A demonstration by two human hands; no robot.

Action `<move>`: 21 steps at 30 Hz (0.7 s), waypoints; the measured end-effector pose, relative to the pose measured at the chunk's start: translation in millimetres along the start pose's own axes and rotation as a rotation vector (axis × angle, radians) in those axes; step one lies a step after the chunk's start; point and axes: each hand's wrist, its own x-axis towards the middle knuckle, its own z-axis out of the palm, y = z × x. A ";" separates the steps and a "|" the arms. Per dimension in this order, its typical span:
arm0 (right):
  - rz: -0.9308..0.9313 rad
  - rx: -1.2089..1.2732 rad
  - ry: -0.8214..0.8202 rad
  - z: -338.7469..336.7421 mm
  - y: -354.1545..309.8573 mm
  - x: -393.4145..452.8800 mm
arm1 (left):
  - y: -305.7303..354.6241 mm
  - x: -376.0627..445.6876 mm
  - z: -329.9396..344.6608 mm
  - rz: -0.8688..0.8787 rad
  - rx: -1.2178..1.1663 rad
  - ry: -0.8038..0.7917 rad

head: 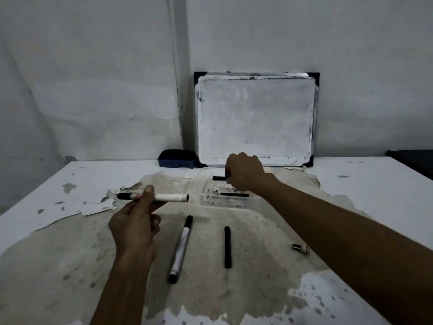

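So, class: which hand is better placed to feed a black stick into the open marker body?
Right. The right hand grips a black stick, while the left hand holds the marker body with its open end pointing toward the right hand.

Dim, bluish, soft light; wide-angle bending at edges.

Worn white worktop (375,184), surface peeling.
A whiteboard (255,118) stands at its back edge, a blue eraser (176,159) just left of it; a capped marker (180,249), black rod (227,247) and small cap (301,248) lie well in front.
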 end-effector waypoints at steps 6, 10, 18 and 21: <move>-0.044 -0.162 -0.160 18.7 -3.9 15.5 | -2.5 5.4 -0.3 -0.008 0.005 -0.010; -0.020 -0.176 -0.214 19.2 -6.1 16.3 | -3.2 7.0 -2.9 -0.013 0.002 -0.013; 0.081 0.116 -0.054 -21.5 -22.9 -25.9 | -3.5 2.6 -2.3 -0.011 0.008 -0.028; 0.168 0.132 -0.124 -32.1 -35.3 -74.8 | -3.7 -0.9 0.2 -0.010 0.005 -0.044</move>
